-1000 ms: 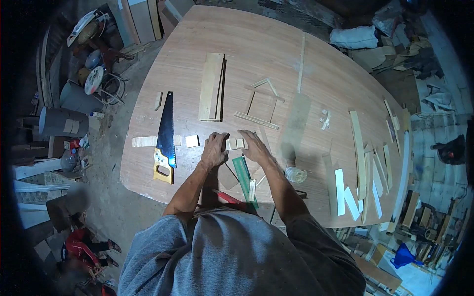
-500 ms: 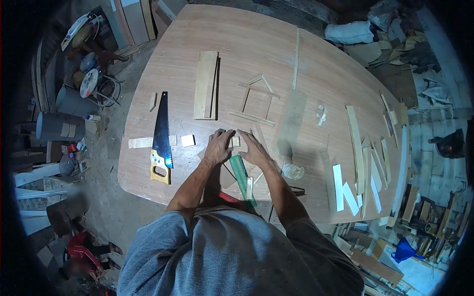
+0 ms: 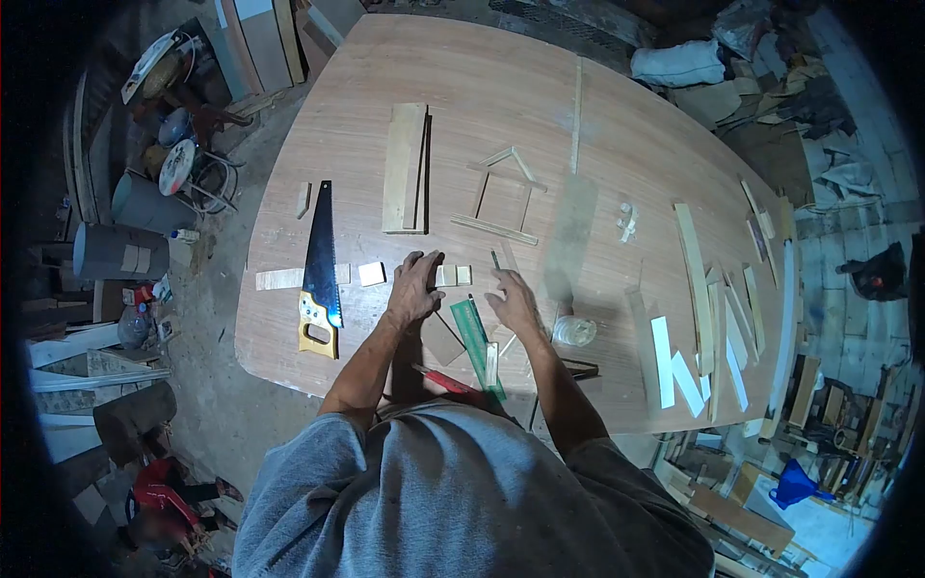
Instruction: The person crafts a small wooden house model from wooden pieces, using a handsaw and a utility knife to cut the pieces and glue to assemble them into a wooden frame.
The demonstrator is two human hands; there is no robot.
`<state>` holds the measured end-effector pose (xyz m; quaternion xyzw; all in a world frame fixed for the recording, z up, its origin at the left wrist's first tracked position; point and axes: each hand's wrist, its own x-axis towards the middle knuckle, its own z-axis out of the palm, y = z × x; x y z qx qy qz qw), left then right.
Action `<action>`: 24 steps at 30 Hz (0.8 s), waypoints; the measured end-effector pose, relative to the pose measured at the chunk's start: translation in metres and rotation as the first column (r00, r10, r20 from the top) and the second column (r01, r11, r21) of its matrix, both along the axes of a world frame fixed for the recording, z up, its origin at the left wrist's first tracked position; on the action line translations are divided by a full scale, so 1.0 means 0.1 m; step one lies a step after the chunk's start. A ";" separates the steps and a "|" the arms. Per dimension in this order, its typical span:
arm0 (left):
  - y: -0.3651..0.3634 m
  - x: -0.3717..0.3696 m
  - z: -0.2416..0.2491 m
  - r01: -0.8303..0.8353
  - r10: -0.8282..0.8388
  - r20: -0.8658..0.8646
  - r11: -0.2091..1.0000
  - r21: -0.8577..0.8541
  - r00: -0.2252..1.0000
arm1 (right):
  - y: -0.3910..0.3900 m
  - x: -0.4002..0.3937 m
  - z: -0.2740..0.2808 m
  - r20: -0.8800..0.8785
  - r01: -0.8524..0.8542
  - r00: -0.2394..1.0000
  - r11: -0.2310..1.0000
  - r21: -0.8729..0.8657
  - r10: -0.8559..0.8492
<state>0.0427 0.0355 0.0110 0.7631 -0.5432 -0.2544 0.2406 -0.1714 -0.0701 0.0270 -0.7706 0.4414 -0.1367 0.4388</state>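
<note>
My left hand (image 3: pixel 414 291) rests on the table with its thumb and fingers round the left end of a small wooden block (image 3: pixel 446 276). Against that block's right side lies another small block (image 3: pixel 464 275). My right hand (image 3: pixel 515 302) is further right, thumb and forefinger apart, its fingertips close to a thin dark stick (image 3: pixel 495 260). Between my forearms lie a green ruler (image 3: pixel 472 339), a short wood piece (image 3: pixel 491 363) and a red-handled tool (image 3: pixel 445 381). A pale square block (image 3: pixel 371 274) sits left of my left hand.
A handsaw (image 3: pixel 320 260) lies at the left across a wood strip (image 3: pixel 278 279). Beyond my hands are long boards (image 3: pixel 405 169) and a house-shaped stick frame (image 3: pixel 499 231). A clear jar (image 3: pixel 575 331) and several strips (image 3: pixel 661 364) lie right. Someone in red (image 3: pixel 162 489) is lower left.
My right hand has moved right, away from the small blocks, and its fingers have spread. My left hand has stayed at the blocks, and two of them now show beside it.
</note>
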 end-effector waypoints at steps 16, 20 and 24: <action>1.12 -0.27 0.10 -0.254 0.280 0.063 0.928 -0.274 0.958 | 1.25 -1.08 -0.04 0.002 0.198 0.978 0.936 -0.292 -0.206; 1.33 -0.52 0.10 -0.304 0.328 0.060 0.920 -0.250 0.943 | 1.38 -1.20 0.06 -0.102 0.223 0.963 0.951 -0.213 -0.248; 1.47 -0.75 0.11 -0.356 0.384 0.075 0.903 -0.242 0.920 | 1.38 -1.30 0.01 -0.033 0.212 0.975 0.960 -0.180 -0.221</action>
